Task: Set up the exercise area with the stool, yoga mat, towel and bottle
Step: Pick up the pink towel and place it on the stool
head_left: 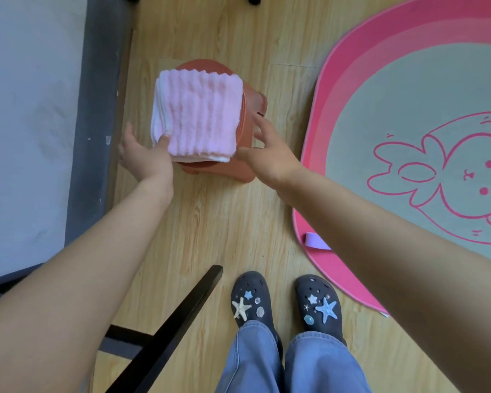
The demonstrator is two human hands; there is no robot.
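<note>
The near left corner of the folded pink towel (196, 117) was pinched in the grip of the left hand (145, 158). The thumb was laid on top and the other fingers were at the side of it, probably so that the folds were kept together while the towel was being settled. The grip of the right hand (267, 150) was wide and nothing was held in it. Its fingers were spread just beside the right edge of the red-brown stool (254, 99), it seems to steady it, but contact could not be confirmed. The towel was lying on the seat of the stool, in the upper middle of the frame, and most of the seat was covered by it. The stool was stood on the wooden floor (210, 222), near the pink mat (408, 95) spread at the right of the frame, presumably so that the towel could be reached from there. No bottle was seen.
</note>
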